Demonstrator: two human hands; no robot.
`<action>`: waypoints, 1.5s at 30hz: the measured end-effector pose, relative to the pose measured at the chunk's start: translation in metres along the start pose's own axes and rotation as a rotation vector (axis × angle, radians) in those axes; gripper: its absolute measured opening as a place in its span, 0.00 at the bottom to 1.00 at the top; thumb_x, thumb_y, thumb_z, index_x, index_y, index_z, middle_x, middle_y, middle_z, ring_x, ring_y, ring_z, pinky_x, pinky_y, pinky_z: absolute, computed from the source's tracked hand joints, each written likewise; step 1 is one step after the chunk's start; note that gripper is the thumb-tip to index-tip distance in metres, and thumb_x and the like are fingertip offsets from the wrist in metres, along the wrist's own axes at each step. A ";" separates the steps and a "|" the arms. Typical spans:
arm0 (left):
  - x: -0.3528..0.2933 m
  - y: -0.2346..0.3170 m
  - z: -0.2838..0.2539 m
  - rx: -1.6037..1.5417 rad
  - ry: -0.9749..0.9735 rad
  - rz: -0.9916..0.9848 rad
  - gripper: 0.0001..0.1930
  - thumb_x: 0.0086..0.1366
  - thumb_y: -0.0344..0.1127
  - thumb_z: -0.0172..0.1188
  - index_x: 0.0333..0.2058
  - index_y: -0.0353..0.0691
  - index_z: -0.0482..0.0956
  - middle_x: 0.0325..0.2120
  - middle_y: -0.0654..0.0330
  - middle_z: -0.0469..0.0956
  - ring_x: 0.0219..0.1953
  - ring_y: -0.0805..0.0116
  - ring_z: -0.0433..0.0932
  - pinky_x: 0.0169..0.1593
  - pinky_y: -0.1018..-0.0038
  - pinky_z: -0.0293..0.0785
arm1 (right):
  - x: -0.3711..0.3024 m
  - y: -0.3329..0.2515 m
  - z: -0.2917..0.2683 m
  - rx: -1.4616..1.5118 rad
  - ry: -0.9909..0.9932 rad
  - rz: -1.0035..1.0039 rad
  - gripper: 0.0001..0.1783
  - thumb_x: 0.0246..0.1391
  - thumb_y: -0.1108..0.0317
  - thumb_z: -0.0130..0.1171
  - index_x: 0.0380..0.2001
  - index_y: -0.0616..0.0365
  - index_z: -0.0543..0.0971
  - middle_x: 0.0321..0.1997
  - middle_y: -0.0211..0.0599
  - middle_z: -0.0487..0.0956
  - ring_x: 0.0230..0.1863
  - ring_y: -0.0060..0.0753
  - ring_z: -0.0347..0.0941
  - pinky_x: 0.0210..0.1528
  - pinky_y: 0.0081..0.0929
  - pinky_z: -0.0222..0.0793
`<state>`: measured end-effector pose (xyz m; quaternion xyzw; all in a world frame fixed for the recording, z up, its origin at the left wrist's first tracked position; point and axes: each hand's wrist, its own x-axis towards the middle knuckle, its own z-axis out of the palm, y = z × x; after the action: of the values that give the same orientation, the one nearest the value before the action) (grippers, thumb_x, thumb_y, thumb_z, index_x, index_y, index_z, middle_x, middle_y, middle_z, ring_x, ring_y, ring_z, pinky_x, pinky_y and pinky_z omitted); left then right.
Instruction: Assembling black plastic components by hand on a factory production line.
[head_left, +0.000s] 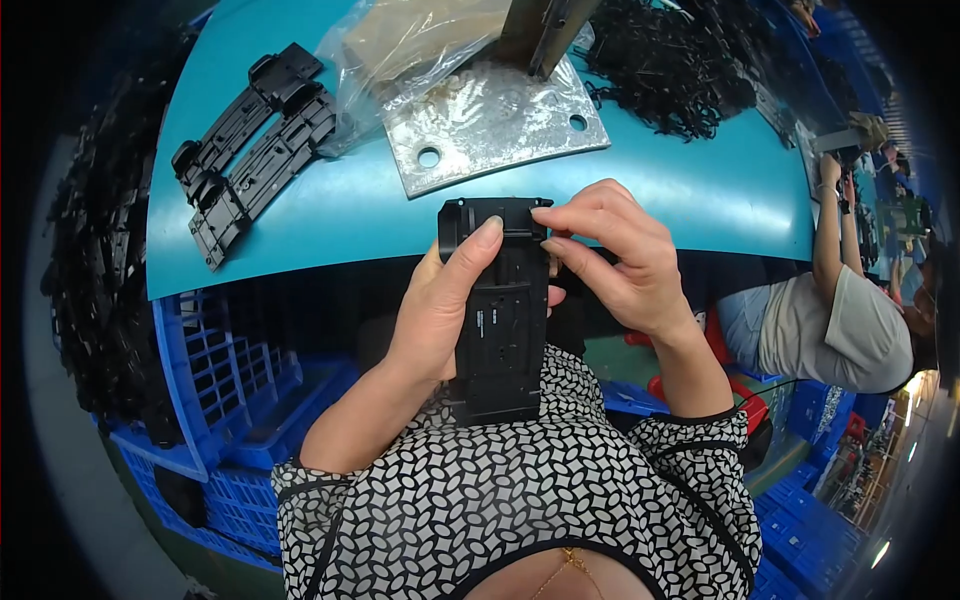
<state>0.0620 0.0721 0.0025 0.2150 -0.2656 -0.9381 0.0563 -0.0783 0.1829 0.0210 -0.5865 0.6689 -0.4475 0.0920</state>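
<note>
A long black plastic part (500, 325) is held upright in front of my chest, its top end over the table's near edge. My left hand (440, 300) wraps around its left side, with the thumb pressed on the front face near the top. My right hand (620, 255) is at the upper right corner, thumb and forefinger pinched at its edge. Whatever small piece may sit between those fingertips is too small to make out. Beyond the part lies a metal plate (470, 125) with round holes, and a steel post (545, 40) rises from it.
Similar black parts (265, 150) lie on the teal table (700, 200) at left. A clear plastic bag (400, 50) and a heap of small black pieces (670, 70) are at the back. Blue crates (225, 370) stand at lower left. A co-worker (830, 325) sits at right.
</note>
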 end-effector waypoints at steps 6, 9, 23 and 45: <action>0.000 -0.001 -0.003 0.062 -0.009 0.017 0.22 0.63 0.48 0.45 0.42 0.32 0.66 0.30 0.51 0.75 0.29 0.65 0.78 0.31 0.77 0.77 | 0.004 -0.001 0.002 0.005 -0.058 0.000 0.14 0.41 0.78 0.58 0.35 0.60 0.77 0.23 0.32 0.74 0.28 0.29 0.69 0.34 0.23 0.63; 0.000 -0.002 -0.002 0.064 -0.008 0.018 0.21 0.63 0.48 0.44 0.41 0.32 0.67 0.29 0.51 0.75 0.29 0.65 0.78 0.30 0.77 0.77 | 0.005 -0.003 0.002 0.042 -0.089 0.023 0.13 0.41 0.78 0.57 0.35 0.61 0.77 0.22 0.33 0.73 0.28 0.28 0.69 0.33 0.23 0.64; 0.001 -0.009 -0.005 0.073 0.022 -0.022 0.21 0.63 0.48 0.45 0.42 0.33 0.66 0.28 0.53 0.75 0.29 0.67 0.78 0.31 0.78 0.77 | 0.010 -0.008 -0.005 0.041 -0.239 0.100 0.11 0.40 0.79 0.58 0.32 0.63 0.75 0.23 0.37 0.72 0.28 0.33 0.70 0.29 0.26 0.66; -0.013 -0.005 -0.003 0.044 -0.008 0.168 0.19 0.62 0.35 0.50 0.49 0.32 0.60 0.36 0.55 0.71 0.31 0.69 0.75 0.36 0.76 0.74 | -0.012 -0.012 0.022 -0.162 0.125 -0.185 0.19 0.31 0.85 0.60 0.34 0.63 0.78 0.34 0.40 0.74 0.34 0.35 0.70 0.28 0.22 0.69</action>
<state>0.0754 0.0779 0.0026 0.1895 -0.3032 -0.9249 0.1291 -0.0523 0.1836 0.0120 -0.6222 0.6504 -0.4340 -0.0390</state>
